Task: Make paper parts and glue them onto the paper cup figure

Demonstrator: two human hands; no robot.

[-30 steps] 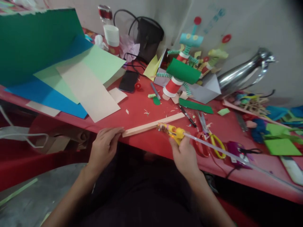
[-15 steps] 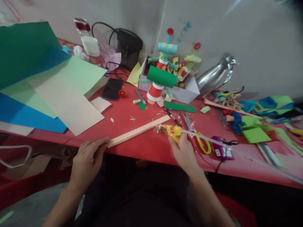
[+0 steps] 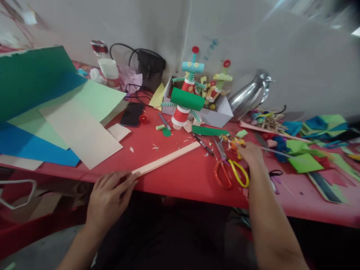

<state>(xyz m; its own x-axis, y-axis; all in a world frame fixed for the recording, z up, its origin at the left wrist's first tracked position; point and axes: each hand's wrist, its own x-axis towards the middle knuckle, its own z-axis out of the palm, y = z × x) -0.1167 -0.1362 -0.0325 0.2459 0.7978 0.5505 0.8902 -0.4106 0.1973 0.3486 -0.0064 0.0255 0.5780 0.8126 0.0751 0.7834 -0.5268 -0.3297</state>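
The left hand (image 3: 110, 195) touches the left end of a pale strip (image 3: 167, 158) on the red desk (image 3: 174, 182) (I cannot tell if it pinches). The strip looks already folded, but joined to nothing yet. Further right, beside the scissors (image 3: 221, 150), the right hand (image 3: 251, 153) grips a yellow glue gun (image 3: 234, 141).

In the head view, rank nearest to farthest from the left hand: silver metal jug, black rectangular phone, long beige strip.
1. Long beige strip, its near end at the left hand.
2. Black rectangular phone, beyond the hand.
3. Silver metal jug, back right.
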